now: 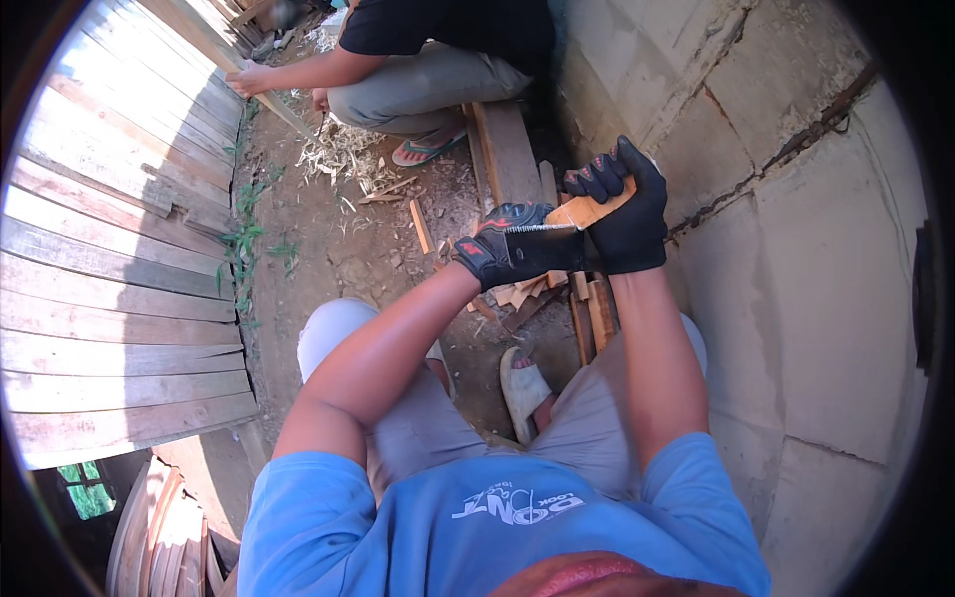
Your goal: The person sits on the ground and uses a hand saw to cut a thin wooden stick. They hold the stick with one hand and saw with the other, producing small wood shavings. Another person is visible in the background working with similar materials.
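Both my hands wear black gloves and are raised in front of my knees. My right hand is closed around the orange-brown wooden handle of what looks like a handsaw. Its dark blade runs leftward from the handle, with a pale toothed edge turned up. At the blade, my left hand, in a glove with red marks, is closed, its fingers partly hidden behind the metal. Below the hands lies a pile of short cut wood pieces.
A person in grey trousers squats ahead, one hand on a long wooden post. A thick plank lies before me. Wood shavings cover the ground. A block wall stands right, a board wall left.
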Action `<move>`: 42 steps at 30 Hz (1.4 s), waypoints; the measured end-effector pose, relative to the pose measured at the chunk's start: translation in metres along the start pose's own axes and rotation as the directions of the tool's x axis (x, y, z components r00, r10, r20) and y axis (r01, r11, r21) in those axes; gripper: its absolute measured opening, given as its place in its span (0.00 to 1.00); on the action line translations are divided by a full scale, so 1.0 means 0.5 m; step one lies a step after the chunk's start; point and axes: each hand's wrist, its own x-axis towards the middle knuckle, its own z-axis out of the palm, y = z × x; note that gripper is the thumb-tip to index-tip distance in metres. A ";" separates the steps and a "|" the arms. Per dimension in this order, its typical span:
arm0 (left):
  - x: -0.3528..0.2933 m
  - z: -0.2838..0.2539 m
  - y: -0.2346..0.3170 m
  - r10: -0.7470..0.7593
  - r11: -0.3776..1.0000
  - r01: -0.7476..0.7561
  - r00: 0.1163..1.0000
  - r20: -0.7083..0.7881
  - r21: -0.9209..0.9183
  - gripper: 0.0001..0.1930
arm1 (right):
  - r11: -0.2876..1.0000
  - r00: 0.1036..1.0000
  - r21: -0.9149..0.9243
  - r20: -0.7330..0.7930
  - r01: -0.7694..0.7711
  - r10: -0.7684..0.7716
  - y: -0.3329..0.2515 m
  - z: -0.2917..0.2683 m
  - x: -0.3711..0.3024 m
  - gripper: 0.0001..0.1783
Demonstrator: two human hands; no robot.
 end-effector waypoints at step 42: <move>0.057 -0.038 0.033 0.091 0.431 0.461 0.833 0.545 -0.776 0.14 | 0.996 0.827 -0.003 0.557 -0.094 0.080 -0.056 0.027 0.013 0.14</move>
